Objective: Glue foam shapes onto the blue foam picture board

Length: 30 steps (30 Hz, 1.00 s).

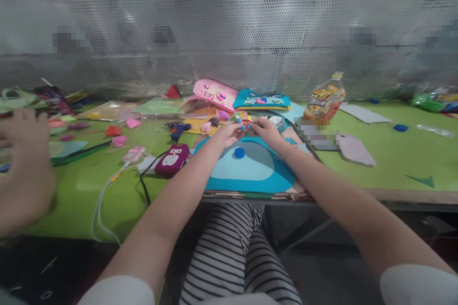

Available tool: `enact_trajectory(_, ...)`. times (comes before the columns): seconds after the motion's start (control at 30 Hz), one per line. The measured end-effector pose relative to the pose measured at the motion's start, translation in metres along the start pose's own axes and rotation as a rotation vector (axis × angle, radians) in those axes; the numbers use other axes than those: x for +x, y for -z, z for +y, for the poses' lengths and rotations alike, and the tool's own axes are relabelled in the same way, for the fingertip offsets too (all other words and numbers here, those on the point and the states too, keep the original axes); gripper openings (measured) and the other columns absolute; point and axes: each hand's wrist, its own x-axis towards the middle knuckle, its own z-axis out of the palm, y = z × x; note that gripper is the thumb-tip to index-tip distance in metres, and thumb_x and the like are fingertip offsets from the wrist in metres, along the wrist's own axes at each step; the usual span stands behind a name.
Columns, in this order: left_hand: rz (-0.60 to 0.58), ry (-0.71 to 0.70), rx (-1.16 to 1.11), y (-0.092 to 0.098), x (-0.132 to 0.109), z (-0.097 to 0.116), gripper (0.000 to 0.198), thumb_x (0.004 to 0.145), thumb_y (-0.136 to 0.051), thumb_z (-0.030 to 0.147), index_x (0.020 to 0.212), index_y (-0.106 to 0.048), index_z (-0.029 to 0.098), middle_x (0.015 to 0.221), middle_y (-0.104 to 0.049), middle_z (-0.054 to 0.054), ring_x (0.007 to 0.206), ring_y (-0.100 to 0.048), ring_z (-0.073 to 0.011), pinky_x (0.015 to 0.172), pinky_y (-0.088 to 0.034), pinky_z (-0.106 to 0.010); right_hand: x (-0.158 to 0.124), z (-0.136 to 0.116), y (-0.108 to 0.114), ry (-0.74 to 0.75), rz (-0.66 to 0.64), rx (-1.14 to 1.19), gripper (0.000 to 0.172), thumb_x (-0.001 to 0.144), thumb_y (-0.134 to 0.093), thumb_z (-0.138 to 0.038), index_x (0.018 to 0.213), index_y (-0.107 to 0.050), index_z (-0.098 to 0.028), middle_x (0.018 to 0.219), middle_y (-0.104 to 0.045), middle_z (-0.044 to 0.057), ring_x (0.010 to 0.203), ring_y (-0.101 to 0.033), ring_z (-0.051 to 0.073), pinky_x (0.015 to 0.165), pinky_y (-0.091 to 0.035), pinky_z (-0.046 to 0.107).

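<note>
The left hand (231,135) pinches a small blue piece (241,127), red at its right. The right hand (267,132) narrows its fingers, hold unclear.

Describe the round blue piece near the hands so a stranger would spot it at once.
At the near edge of the green table, find the large blue cut-out just in front of the left hand. On it is a pale blue patch, and the small round blue piece lies there. Its darker blue and round outline set it apart from the paler shape around it.
</note>
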Motion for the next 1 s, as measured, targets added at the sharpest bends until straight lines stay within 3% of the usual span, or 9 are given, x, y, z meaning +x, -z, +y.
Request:
enact_trajectory(0.3,0.013,0.0,0.025,0.0036,0.0042,-0.0029,0.008,0.074,-0.065,0.008,0.076,-0.06,0.014,0.062,-0.061,0.0,0.054,-0.058,-0.0075,0.058,-0.048,-0.02,0.0015,0.0032,0.0022,0.04,-0.006,-0.017,0.017,0.072,-0.063,-0.034,0.074,-0.059,-0.018,0.059,-0.059,-0.002,0.053,-0.054,0.011,0.057,-0.048,0.026)
enact_trajectory(0.6,0.007,0.053,0.041,0.0052,0.0009,0.0006,0.019,0.067,-0.071,0.009,0.079,-0.058,0.017,0.066,-0.064,-0.001,0.059,-0.063,-0.0123,0.061,-0.051,-0.026,-0.0004,0.0019,0.0025,0.041,-0.021,-0.032,0.018,0.072,-0.063,-0.035,0.077,-0.06,-0.018,0.064,-0.061,0.0,0.057,-0.057,0.011,0.06,-0.051,0.028)
enact_trajectory(1.0,-0.018,0.034,-0.011,0.0031,0.0027,0.0002,0.015,0.069,-0.066,0.002,0.078,-0.063,0.014,0.06,-0.06,0.001,0.054,-0.058,-0.0059,0.055,-0.049,-0.016,-0.0013,0.0019,0.0019,0.037,-0.016,-0.022,0.025,0.067,-0.065,-0.041,0.075,-0.057,-0.018,0.061,-0.058,-0.002,0.055,-0.056,0.011,0.058,-0.05,0.027)
